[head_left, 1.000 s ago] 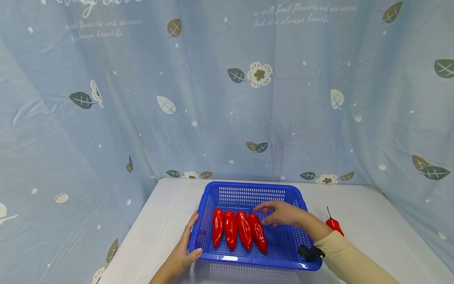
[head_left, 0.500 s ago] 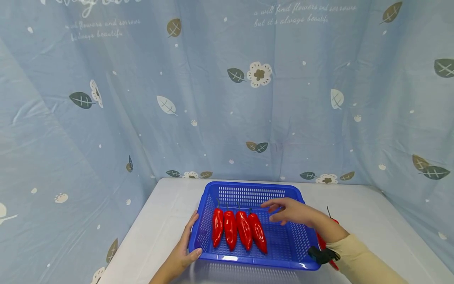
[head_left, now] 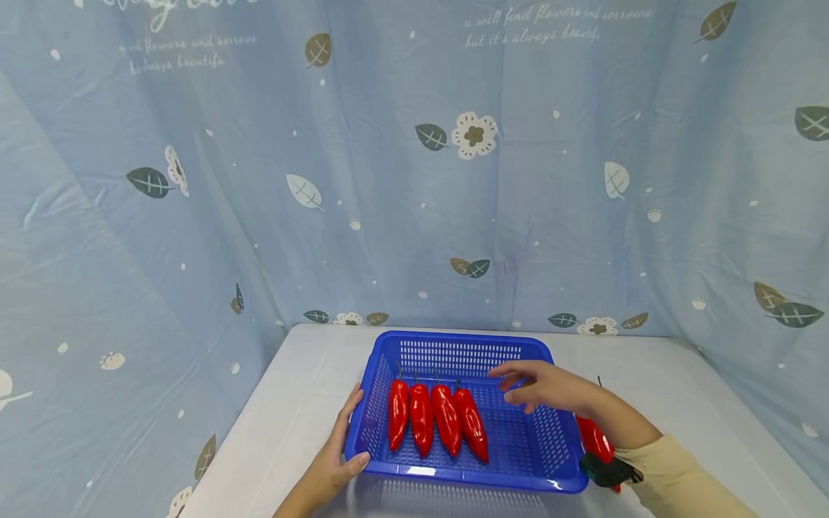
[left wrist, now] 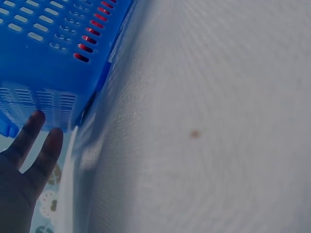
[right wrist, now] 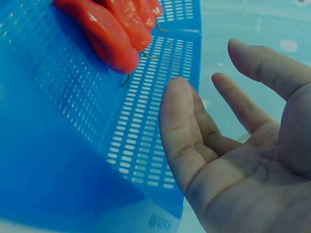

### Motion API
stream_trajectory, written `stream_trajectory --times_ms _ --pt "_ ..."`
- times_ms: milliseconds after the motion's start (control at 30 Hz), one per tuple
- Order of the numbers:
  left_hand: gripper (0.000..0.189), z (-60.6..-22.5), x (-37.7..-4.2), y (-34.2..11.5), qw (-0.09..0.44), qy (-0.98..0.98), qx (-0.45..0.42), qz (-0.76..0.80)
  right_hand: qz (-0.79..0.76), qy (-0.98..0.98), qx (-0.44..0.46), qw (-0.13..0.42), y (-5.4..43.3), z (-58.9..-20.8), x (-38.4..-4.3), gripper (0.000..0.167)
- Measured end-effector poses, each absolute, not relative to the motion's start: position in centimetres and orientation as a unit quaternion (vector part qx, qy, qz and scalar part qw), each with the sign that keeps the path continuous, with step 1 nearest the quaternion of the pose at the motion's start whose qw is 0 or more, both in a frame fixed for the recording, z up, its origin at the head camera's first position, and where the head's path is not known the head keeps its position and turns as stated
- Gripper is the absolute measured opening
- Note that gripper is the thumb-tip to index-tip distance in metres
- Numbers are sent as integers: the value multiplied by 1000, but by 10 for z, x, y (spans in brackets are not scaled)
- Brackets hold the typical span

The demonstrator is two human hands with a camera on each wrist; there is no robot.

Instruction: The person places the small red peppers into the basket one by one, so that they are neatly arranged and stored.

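Observation:
Several glossy red peppers (head_left: pixel 445 419) lie side by side in the left half of a blue plastic basket (head_left: pixel 479 476), stems toward the back wall. At the basket's front left corner is my left hand (head_left: pixel 337 460), its thumb at the front rim and its fingers along the outer side. The left wrist view shows two straight fingers (left wrist: pixel 46 155) at the outer wall. My right hand (head_left: pixel 540 385) hovers over the basket's right part, fingers loosely bent and holding nothing. The right wrist view shows the right palm (right wrist: pixel 257 179) near the slotted wall, apart from the peppers.
More red pepper (head_left: pixel 594 439) shows on the white table (head_left: pixel 680 403) right of the basket, partly hidden by the right forearm. A black wrist device (head_left: pixel 607 471) sits by the sleeve (head_left: pixel 673 467). A blue patterned curtain (head_left: pixel 388 180) encloses the back and sides.
My right hand has moved right, away from the rightmost pepper in the basket, with its fingers free. The left hand and the basket have stayed put.

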State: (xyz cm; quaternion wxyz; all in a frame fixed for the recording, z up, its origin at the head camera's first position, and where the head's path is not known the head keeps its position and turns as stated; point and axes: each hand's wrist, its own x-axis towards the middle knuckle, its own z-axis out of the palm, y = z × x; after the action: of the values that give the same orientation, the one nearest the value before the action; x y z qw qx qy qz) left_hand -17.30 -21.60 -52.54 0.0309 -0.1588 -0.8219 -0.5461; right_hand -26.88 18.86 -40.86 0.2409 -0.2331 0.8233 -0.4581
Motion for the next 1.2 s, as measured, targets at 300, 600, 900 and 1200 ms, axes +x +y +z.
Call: stream_trajectory --times_ms 300,600,900,1200 --pt "91 -522 -173 -214 16 -827 -134 -546 -467 814 -239 250 204 -404 -266 55" --pt "91 -522 -172 -213 16 -826 -131 -548 -482 808 -227 252 222 -402 -260 57" --pt "93 -521 -172 -213 11 -828 -123 -548 -484 814 -223 230 246 -398 -253 60" --pt "91 -523 -173 -213 16 -826 -130 -548 -479 822 -213 221 264 -400 -245 61"
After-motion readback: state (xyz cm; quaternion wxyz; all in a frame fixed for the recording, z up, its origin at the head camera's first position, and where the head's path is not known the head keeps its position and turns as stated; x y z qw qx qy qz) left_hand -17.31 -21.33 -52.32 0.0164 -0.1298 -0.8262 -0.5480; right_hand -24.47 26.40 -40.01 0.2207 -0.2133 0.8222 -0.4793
